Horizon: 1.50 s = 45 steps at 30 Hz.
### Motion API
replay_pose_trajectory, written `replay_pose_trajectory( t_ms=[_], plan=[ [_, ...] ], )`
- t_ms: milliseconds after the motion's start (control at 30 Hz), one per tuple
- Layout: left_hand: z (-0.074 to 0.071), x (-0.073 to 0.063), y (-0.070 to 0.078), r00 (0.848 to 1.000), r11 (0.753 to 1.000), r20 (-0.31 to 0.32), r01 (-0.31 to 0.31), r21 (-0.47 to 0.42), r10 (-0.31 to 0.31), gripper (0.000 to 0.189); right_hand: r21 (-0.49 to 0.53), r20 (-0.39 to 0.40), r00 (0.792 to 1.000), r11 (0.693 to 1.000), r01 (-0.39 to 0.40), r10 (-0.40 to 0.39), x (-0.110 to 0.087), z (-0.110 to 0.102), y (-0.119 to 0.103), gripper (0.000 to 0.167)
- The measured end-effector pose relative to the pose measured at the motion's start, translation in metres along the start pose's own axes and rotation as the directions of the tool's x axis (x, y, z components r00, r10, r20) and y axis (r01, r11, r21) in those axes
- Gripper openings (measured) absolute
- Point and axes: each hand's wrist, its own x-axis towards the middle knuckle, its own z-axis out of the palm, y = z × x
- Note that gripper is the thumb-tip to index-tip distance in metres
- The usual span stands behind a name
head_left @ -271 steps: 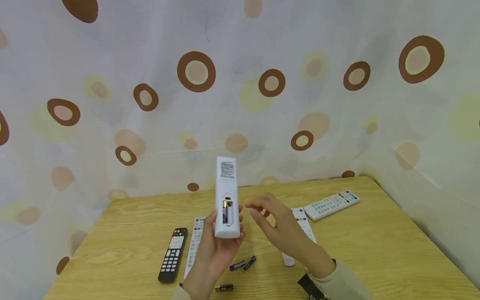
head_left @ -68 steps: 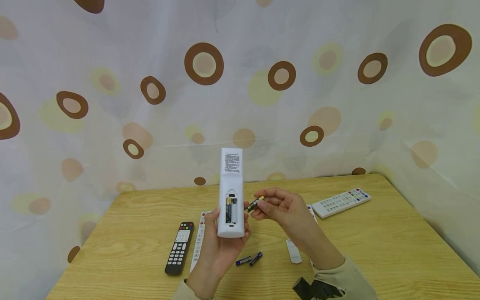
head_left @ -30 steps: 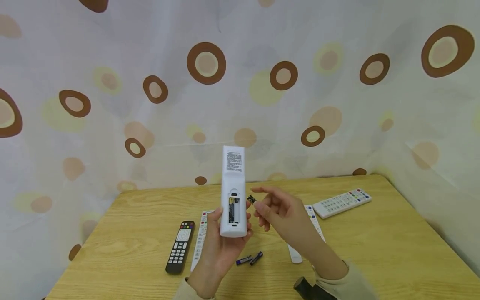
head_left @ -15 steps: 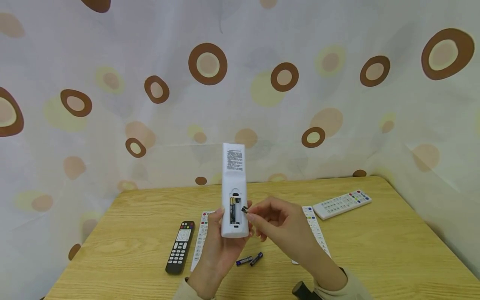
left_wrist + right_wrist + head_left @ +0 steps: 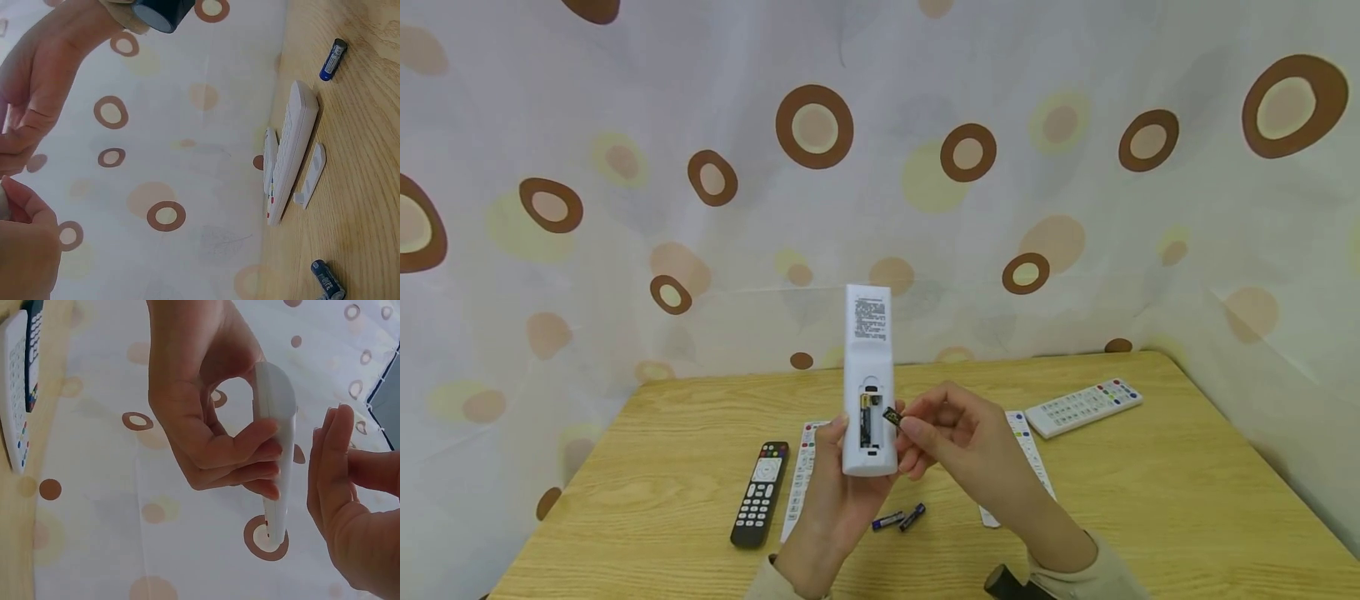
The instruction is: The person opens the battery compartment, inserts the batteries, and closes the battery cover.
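Both hands are raised above the counter (image 5: 1180, 500). The left hand (image 5: 850, 500) grips a white remote control (image 5: 868, 362), its thumb along one long side and its fingertips round the other. The remote stands nearly upright, its back towards the viewer: printed text fills the upper end, and an uncovered battery compartment (image 5: 877, 434) lies at the lower end. A seated battery (image 5: 865, 422) occupies the half of the compartment nearer the left thumb; the other half is vacant. The right hand (image 5: 962, 442) pinches a loose battery (image 5: 892, 416) between thumb and forefinger, tilted, at the compartment's right edge; contact with the remote cannot be told.

Below and between the hands lie two blue batteries (image 5: 900, 519), close together. To the left of the left hand rests a black remote (image 5: 760, 496); a white remote with coloured keys (image 5: 801, 471) is partly hidden behind the left wrist. Beyond the right hand lie a partly covered white remote (image 5: 1033, 454) and, farther out, a slanted white remote (image 5: 1084, 407). The left wrist view adds a flat white piece (image 5: 314, 175) and a single blue battery (image 5: 334, 59) on the counter. A patterned curtain (image 5: 880, 225) rises behind.
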Motion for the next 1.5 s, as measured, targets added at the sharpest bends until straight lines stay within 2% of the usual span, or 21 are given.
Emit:
replay_pose_trajectory(
  t_ms=[200, 567, 767, 967, 1100, 1267, 1500],
  plan=[
    [0.002, -0.001, 0.001, 0.999, 1.0, -0.037, 0.026, -0.007, -0.026, 0.047, 0.048, 0.004, 0.998, 0.997, -0.061, 0.061, -0.002, 0.0, -0.008, 0.023],
    [0.0, 0.001, 0.0, 0.998, 0.999, 0.059, 0.029, 0.017, -0.03, 0.041, 0.118, 0.055, 0.997, 0.991, -0.057, 0.051, -0.005, -0.003, -0.01, 0.015],
    [0.001, 0.001, 0.0, 0.999, 0.999, 0.003, 0.032, 0.008, -0.032, 0.046, 0.122, 0.08, 0.997, 0.993, 0.005, -0.015, -0.005, -0.005, -0.008, 0.029],
    [0.001, 0.001, 0.0, 0.999, 0.999, -0.02, 0.044, 0.004, -0.044, 0.051, 0.187, 0.091, 0.996, 0.982, -0.036, 0.019, -0.005, -0.005, -0.012, 0.031],
    [0.002, 0.0, 0.0, 0.998, 0.999, -0.038, 0.051, 0.008, -0.051, 0.052, 0.219, 0.107, 0.994, 0.975, -0.034, 0.01, -0.004, -0.006, -0.013, 0.03],
    [0.001, 0.0, 0.0, 0.999, 0.999, -0.012, 0.04, 0.006, -0.04, 0.047, 0.224, 0.107, 0.994, 0.974, -0.025, 0.001, -0.003, -0.007, -0.013, 0.029],
    [0.001, 0.0, 0.0, 0.999, 0.999, -0.007, 0.041, -0.003, -0.041, 0.045, 0.249, 0.085, 0.996, 0.968, -0.042, 0.022, -0.002, -0.01, -0.01, 0.028]
  ],
)
